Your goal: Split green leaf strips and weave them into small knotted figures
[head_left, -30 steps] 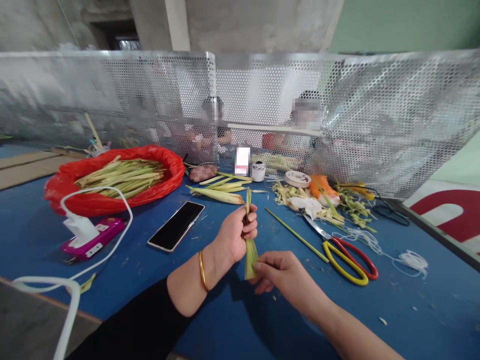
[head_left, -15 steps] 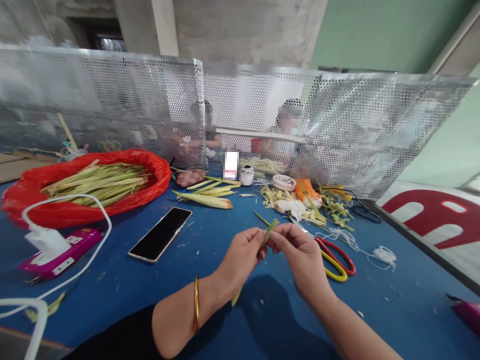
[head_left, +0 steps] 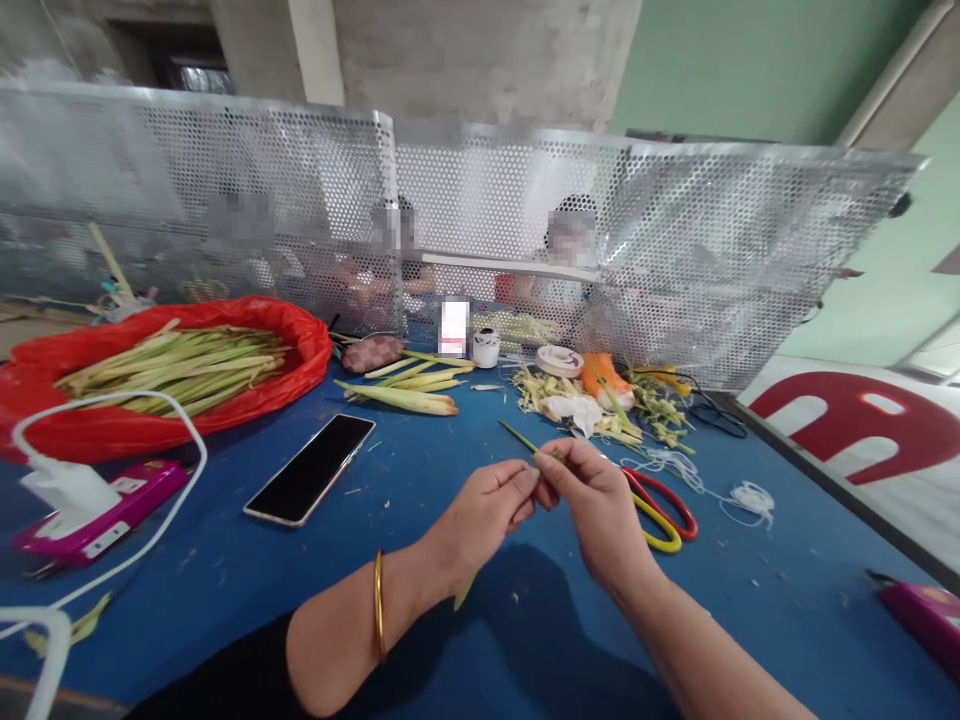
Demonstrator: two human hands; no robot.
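Above the blue table, my left hand point(head_left: 489, 512) pinches a narrow green leaf strip point(head_left: 518, 436) between thumb and fingertips. My right hand point(head_left: 598, 492) grips the same strip, its fingertips meeting those of the left. One thin end points up and away past the right fingers, and a pale tail hangs below my left palm. The part between the fingers is hidden. Just right of my right hand lie scissors point(head_left: 664, 535) with red and yellow handles, partly covered by it. Yellow-green leaf pieces point(head_left: 409, 395) lie beyond the hands.
At left stands a red plastic bag point(head_left: 307, 360) full of long leaf strips. A phone point(head_left: 311, 470) and a purple power strip point(head_left: 105, 515) with a white cable lie nearby. Plant scraps point(head_left: 544, 390), a tape roll point(head_left: 559, 360) and white string point(head_left: 750, 500) lie ahead. A perforated metal screen point(head_left: 495, 200) closes the back.
The fingertips have drawn together over the leaf strip, hiding the piece that stuck up between them. The whole view has shifted slightly, with the table things now a little further left.
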